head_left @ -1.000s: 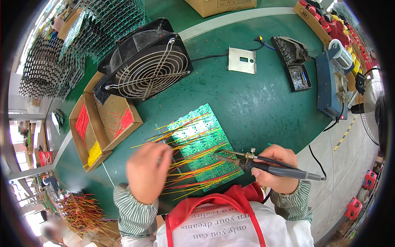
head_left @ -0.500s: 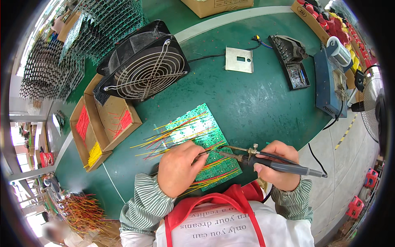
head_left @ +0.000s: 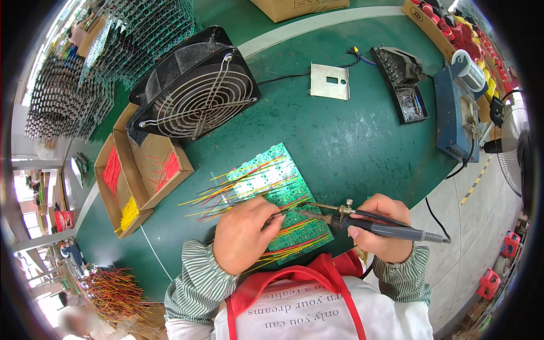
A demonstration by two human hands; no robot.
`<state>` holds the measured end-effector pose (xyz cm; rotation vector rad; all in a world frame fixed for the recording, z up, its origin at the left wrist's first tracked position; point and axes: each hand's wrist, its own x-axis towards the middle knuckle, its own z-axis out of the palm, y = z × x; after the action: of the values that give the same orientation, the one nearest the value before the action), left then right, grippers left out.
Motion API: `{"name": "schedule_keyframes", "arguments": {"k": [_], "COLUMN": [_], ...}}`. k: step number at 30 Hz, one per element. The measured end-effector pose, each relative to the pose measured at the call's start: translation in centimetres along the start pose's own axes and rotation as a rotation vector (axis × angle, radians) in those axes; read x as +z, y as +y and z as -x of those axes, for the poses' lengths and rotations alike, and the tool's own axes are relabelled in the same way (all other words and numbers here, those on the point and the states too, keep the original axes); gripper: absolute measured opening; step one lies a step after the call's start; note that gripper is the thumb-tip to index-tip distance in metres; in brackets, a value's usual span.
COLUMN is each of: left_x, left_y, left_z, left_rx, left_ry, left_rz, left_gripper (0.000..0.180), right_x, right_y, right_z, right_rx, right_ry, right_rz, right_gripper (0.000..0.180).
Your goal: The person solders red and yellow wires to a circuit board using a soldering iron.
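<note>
Circuit board panel (head_left: 283, 193): one, green, lying aslant on the green bench (head_left: 362, 147), between both hands.
Left hand (head_left: 243, 235): pinched narrow at the fingertips on what looks like one thin dark wire (head_left: 277, 215), partly hidden, above the middle of the panel.
Right hand (head_left: 378, 245): wrapped around one grey-handled soldering iron (head_left: 396, 230), tip pointing left, just beside the pinched fingertips; contact with the panel impossible to judge.
Feed tube (head_left: 326, 206): one, brass-coloured, clamped along the iron.
Loose wires (head_left: 225, 187): red, yellow and black, in several bunches across the panel, overhanging its left edge (too fine and crossed for an exact count).
Cardboard box (head_left: 173, 187): one, left of the panel, with two compartments; red wires in both, yellow in the left one.
Fan (head_left: 198, 105): one, black, wire-guarded, beyond the box.
Metal plate (head_left: 328, 92): one, with two openings.
Iron stand (head_left: 399, 71): one, black.
Solder spool (head_left: 470, 76): one, atop one blue station (head_left: 451, 113).
</note>
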<state>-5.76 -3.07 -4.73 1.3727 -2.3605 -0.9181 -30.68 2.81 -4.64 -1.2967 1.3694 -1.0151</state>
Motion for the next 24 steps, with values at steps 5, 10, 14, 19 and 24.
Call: {"name": "schedule_keyframes", "arguments": {"k": [5,10,14,19,24], "left_x": [0.0,-0.1,-1.9,-4.0,-0.2], "left_y": [-0.1,0.0,-0.3,0.2,1.9], "left_z": [-0.1,0.1,0.3,0.4,-0.9], "left_rx": [-0.008,-0.018,-0.045,-0.121,0.071], "left_ry": [-0.013,-0.014,0.108,0.408,0.09], "left_rz": [0.011,0.0,-0.034,-0.233,-0.103], "left_gripper": [0.012,0.01,0.01,0.01,0.011], "right_x": [-0.3,-0.7,-0.9,-1.4,-1.5], "right_y": [-0.2,-0.7,-0.6,-0.1,-0.4], "right_z": [0.1,0.3,0.6,1.2,1.4], "right_rx": [-0.017,-0.021,-0.013,0.017,0.096], "right_ry": [-0.002,0.033,0.061,0.093,0.14], "right_rz": [0.024,0.014,0.016,0.032,-0.049], "right_gripper": [0.02,0.021,0.02,0.02,0.019]}}
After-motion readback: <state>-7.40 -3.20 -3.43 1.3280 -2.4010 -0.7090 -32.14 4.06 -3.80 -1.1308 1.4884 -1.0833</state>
